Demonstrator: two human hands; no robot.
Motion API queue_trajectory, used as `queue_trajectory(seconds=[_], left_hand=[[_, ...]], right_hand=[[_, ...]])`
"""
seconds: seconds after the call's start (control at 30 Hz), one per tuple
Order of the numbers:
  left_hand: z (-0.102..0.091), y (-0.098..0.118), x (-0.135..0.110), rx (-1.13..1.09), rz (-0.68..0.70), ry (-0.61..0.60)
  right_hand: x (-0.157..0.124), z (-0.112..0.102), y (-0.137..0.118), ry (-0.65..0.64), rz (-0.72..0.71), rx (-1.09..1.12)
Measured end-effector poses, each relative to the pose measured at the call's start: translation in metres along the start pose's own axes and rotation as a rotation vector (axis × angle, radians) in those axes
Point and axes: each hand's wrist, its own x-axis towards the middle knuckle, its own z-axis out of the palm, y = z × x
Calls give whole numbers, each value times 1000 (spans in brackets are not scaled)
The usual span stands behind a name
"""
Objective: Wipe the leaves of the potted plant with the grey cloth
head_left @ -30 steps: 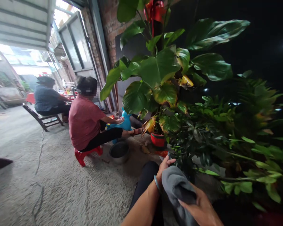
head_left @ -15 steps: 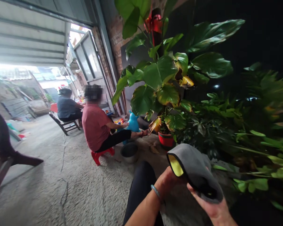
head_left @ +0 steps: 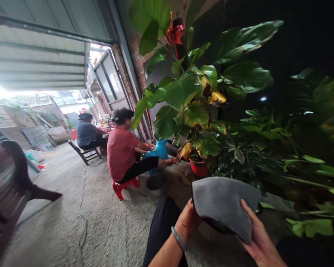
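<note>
Grey cloth (head_left: pixel 222 202), one, gripped by closed fingers of left hand (head_left: pixel 189 222) and right hand (head_left: pixel 257 237).

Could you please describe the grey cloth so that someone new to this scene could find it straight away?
Start at the tall big-leaved plant in the red pot by the brick wall, then look down to the bottom of the view. There the left hand and right hand hold the grey cloth spread between them. It is the only soft grey sheet among green leaves.
</note>
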Motion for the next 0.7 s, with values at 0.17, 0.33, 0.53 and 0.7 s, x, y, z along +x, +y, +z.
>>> queue_trajectory(seconds=[0.17,0.33,0.53,0.7], left_hand=[[-14,19,-4,-260,-4,64],[23,11,-28,-207,5,-181],[49,0,-14,-411,-89,45],[29,4,-1,-353,-45,296]], right_hand=[[1,13,-27,285,-389,-449],[8,35,-15,105,-769,-897],[3,36,-2,-310,-741,-1034],[27,-2,-66,176,-675,-739]])
